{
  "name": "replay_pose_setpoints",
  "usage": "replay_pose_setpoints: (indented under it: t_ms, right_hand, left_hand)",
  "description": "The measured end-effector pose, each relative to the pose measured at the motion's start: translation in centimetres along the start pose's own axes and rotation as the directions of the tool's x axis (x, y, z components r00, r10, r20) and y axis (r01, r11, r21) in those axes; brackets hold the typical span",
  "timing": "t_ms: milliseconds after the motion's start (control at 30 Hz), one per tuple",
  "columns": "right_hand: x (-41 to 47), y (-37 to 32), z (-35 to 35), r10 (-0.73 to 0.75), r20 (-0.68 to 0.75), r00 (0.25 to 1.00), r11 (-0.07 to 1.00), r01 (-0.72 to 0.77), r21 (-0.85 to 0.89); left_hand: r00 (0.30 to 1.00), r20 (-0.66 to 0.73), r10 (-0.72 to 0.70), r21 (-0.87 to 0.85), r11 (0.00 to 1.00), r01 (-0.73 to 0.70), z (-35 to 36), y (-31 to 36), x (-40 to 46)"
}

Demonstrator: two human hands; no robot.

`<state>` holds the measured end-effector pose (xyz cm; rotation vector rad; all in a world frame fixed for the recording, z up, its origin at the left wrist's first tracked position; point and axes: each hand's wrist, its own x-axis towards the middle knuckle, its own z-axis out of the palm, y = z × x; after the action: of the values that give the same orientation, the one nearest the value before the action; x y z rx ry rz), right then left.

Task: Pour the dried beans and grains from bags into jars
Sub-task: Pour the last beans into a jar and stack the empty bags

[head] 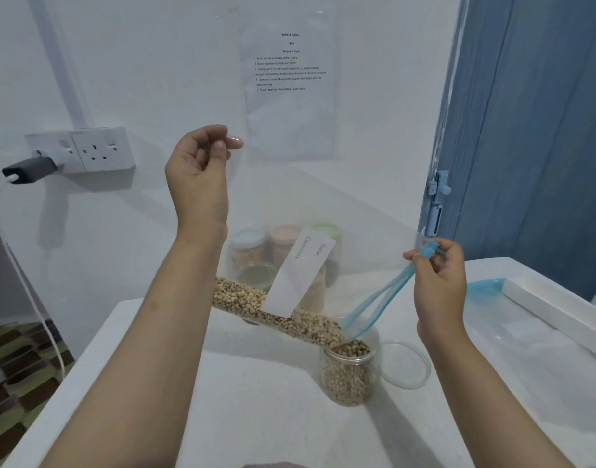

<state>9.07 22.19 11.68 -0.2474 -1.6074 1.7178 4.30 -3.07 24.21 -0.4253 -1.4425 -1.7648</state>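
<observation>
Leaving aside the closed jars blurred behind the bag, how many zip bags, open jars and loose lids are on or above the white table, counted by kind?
Clear plastic zip bags with blue closure: 2 (held bag, flat bag)
Open clear jar of speckled beans: 1
Loose clear round lid: 1
Total: 4

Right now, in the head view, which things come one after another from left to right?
Charger → socket → left hand → jar → lid → right hand → door.
</observation>
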Motion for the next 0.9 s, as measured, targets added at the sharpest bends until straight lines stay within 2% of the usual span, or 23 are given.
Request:
replay_pose_setpoints:
  t_ms: [900]
  right_hand:
    - [0.7,0.2,-0.3,0.018,0.000,1.000,1.000,-0.018,-0.009]
  left_hand:
    - [0.999,0.026,0.021,-0.014,1.000,-0.021,0.9,0.4,0.3]
